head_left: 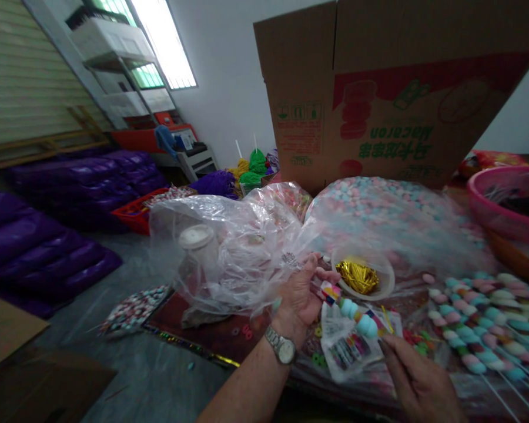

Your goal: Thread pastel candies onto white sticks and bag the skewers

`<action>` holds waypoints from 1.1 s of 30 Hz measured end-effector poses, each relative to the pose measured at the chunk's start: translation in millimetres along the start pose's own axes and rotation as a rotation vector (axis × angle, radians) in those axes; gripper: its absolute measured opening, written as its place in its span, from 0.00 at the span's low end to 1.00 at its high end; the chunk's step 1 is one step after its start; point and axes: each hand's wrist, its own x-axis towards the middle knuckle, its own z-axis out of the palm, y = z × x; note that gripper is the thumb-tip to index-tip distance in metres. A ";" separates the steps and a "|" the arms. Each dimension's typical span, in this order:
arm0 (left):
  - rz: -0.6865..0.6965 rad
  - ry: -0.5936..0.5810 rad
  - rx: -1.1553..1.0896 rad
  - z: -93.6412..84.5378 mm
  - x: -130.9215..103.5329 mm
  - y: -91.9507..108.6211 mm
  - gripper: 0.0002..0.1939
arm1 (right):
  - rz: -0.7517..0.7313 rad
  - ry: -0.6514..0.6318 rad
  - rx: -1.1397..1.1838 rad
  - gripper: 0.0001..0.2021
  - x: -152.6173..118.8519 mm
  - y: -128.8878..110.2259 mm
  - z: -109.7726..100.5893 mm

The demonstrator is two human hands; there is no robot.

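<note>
My left hand, with a wristwatch, holds the top end of a candy skewer of blue and pink balls, just beside a crumpled clear plastic bag. My right hand grips the skewer's stick at its lower end, close to a gold twist tie. Under the skewer lies a small clear packet with coloured bits. A white bowl of gold twist ties sits just behind my hands.
Several finished skewers lie at the right. A big bag of pastel candies and a cardboard box stand behind. A pink basin sits far right. Purple bags and a red crate fill the floor at left.
</note>
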 end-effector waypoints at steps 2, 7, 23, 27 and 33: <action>-0.019 0.042 0.049 2.8 -1.3 -3.0 0.14 | -0.191 0.054 -0.173 0.11 -0.5 4.8 -0.3; -0.084 0.071 0.081 5.4 -5.0 -14.3 0.16 | -0.266 0.067 -0.396 0.12 3.2 6.9 2.7; -0.076 0.045 0.111 5.2 -16.7 -41.6 0.26 | 0.713 -0.223 0.915 0.21 5.2 -12.4 24.0; -0.150 0.050 0.065 3.8 -18.7 -50.6 0.24 | 0.283 -0.091 0.327 0.15 0.8 -1.1 26.0; -0.154 0.149 0.131 2.0 -23.8 -69.1 0.24 | 0.030 0.084 -0.184 0.15 1.9 -3.0 33.6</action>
